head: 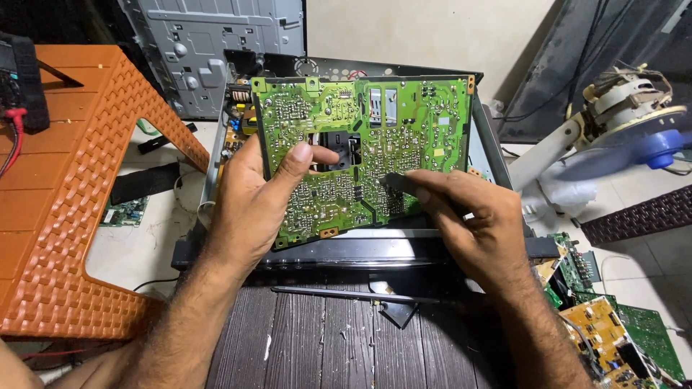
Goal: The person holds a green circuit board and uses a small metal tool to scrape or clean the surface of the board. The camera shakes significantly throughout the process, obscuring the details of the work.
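Note:
A large green circuit board [404, 122] stands tilted up, solder side toward me, over an open black device chassis [346, 252]. My left hand [252, 202] grips the board's lower left part, thumb pressed on its face near a dark rectangular cut-out. My right hand [468, 216] pinches a small dark tool [396, 180] whose tip touches the board's lower middle. Whatever lies behind the board is hidden.
An orange woven-pattern plastic stool [65, 187] stands at the left with a meter and red lead on it. A grey metal panel [209, 43] leans at the back. A white fan motor with blue blade [620, 137] lies right. Loose circuit boards [613, 324] lie lower right. A thin dark rod [346, 294] rests on the wooden planks.

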